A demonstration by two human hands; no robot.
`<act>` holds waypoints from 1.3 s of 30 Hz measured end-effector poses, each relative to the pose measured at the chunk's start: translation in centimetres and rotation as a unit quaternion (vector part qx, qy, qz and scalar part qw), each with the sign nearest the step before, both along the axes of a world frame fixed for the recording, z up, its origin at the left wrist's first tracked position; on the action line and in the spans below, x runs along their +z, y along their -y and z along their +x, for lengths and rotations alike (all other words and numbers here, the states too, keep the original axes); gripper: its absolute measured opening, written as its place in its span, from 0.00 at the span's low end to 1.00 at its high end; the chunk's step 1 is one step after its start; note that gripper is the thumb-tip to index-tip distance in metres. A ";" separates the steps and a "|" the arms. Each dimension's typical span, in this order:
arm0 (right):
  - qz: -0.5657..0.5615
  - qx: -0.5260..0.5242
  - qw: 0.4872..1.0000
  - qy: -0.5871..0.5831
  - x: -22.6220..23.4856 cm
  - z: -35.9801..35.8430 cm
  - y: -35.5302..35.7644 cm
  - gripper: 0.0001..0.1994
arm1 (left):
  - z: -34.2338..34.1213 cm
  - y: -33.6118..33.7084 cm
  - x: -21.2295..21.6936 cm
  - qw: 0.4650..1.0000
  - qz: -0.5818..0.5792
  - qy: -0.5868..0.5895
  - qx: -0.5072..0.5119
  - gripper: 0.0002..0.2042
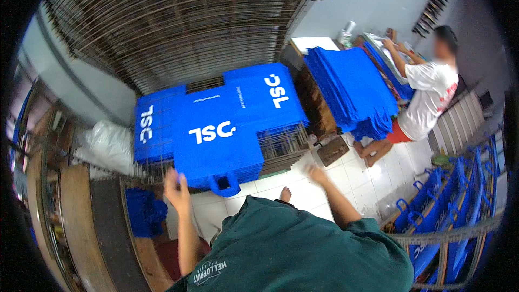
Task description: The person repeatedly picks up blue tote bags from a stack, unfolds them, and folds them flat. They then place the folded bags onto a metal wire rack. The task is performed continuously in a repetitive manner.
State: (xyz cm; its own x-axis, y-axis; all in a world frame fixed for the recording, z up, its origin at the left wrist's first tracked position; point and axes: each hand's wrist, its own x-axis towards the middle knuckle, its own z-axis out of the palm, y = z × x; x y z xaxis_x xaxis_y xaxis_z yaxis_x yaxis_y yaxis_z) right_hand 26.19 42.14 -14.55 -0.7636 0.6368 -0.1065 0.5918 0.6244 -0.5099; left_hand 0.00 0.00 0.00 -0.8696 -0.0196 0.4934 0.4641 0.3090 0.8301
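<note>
So the left hand [175,190] is open, fingers up and spread, right by the front-left corner of the middle pile of blue tote bags [213,148]. Can't tell if it's touching. The right hand [315,173] is off past the pile's right side, over the tiles; it's too blurred to tell how curled it is, but I see nothing in it.

That pile lies on a wire drying rack [284,143], one handle loop hanging off the front edge, probably so the printed part sits flat. Count of printed fronts there: three, the middle one overlapping the left bag front [154,124] and the right bag front [265,94]. Above stands one bank of tilted wire shelves [178,27], presumably swung up for access.

Further right: one big stack of blue fabric [348,89], then one co-worker [430,89]. The hanging blue bags [432,213] lower right are too crowded to count.
</note>
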 end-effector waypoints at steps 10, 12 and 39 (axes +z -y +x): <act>-0.121 -0.188 0.960 0.169 -8.8 19.1 0.9 0.26 | 15.0 22.4 -30.7 0.672 -0.454 0.561 -0.167 0.20; -0.095 -0.236 0.952 0.171 -5.1 15.4 -0.6 0.25 | 13.3 22.5 -30.0 0.704 -0.408 0.565 -0.134 0.20; -0.178 -0.094 0.955 0.218 -9.4 7.5 -13.1 0.25 | 8.1 7.3 -25.9 0.722 -0.442 0.480 -0.229 0.21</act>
